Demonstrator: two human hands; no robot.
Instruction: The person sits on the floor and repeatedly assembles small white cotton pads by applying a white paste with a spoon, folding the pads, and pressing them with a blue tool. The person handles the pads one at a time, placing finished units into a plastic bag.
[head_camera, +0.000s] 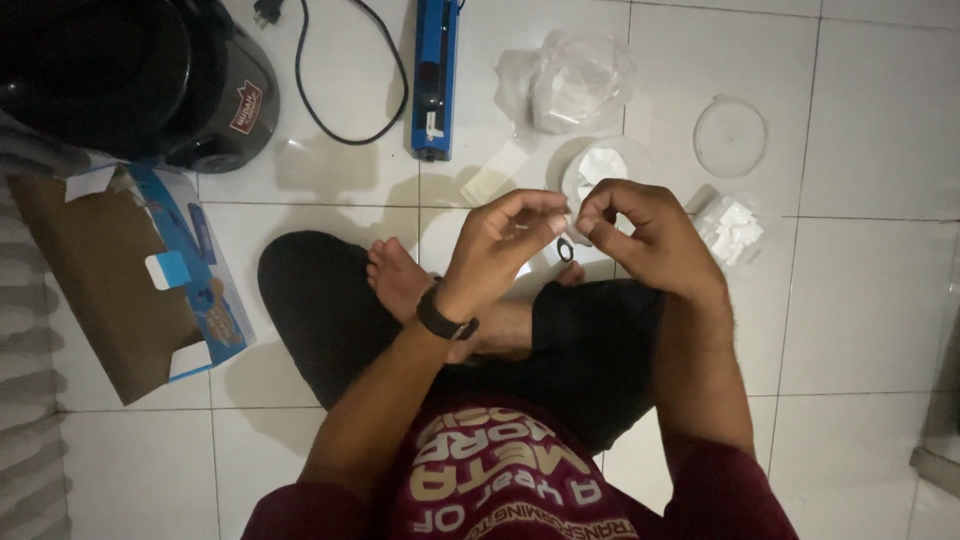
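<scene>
The person sits cross-legged on a white tiled floor (860, 300). At the far left stands a dark round appliance (130, 80), its black cord (330, 90) looping over the tiles towards a blue bar-shaped tool (435, 75). Just below the appliance lies an opened cardboard box (120, 270), brown inside with blue printed sides. Beyond the hands sit a crumpled clear bag (575, 80), a clear tub (605, 165) with white pieces in it, a round clear lid (730, 135) well off to the right, and a small heap of white packets (730, 228) just beside the right hand.

Both hands are raised over the knees, close together, nothing in their way. The left hand (500, 245), a black band at its wrist, pinches thumb to forefinger on a small pale piece; the right hand (645, 235) pinches the same piece from the other side. A small black ring (565, 250) shows in the gap just below the fingertips; whether either hand holds it, I cannot tell.
</scene>
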